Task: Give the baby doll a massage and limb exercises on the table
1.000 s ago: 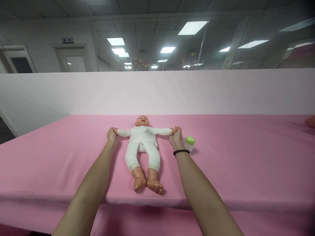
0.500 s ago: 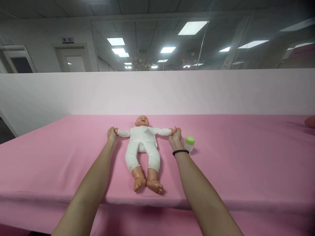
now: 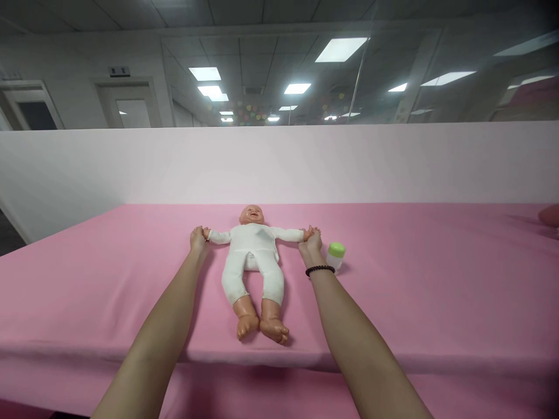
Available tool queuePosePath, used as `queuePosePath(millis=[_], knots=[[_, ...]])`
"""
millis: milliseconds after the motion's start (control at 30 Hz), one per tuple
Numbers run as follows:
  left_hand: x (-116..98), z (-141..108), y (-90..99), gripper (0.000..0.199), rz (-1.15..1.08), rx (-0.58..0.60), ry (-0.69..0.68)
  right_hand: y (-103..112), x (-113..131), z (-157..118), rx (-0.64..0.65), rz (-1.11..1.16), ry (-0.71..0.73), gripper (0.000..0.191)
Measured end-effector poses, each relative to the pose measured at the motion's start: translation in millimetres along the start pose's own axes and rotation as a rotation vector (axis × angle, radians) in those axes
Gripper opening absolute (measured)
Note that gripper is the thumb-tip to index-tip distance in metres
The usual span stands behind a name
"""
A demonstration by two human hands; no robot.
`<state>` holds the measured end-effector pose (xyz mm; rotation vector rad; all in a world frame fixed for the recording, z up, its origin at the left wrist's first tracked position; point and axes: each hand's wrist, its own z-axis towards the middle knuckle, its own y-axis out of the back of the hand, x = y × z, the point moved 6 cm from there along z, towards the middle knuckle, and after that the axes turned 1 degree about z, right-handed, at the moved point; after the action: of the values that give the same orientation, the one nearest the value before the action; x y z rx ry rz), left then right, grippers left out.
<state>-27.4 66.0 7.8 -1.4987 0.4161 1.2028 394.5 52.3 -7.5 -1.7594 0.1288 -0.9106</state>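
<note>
A baby doll [image 3: 254, 247] in a white suit lies on its back, its arms stretched out sideways and its bare feet towards me. My left hand [image 3: 198, 238] is closed round the doll's hand on the left side. On the other side, my right hand [image 3: 311, 241] grips the doll's other hand; a dark beaded bracelet circles that wrist. Just right of my right wrist stands a small clear jar [image 3: 335, 258] with a green lid.
Pink cloth [image 3: 428, 279] covers the wide table under the doll. Behind it rises a white partition [image 3: 279, 163] with glass above. At the far right edge, part of what looks like a doll's head [image 3: 549, 216] shows.
</note>
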Motion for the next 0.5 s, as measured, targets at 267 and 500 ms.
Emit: queuePosePath(millis=[267, 500], knots=[[5.9, 1.8, 4.9, 0.035, -0.031, -0.048, 0.05, 2.1, 1.5, -3.5, -0.007, 0.024, -0.006, 0.024], [4.3, 2.4, 2.7, 0.034, -0.023, -0.017, 0.042, -0.5, 0.6, -2.5, 0.018, -0.008, -0.017, 0.024]])
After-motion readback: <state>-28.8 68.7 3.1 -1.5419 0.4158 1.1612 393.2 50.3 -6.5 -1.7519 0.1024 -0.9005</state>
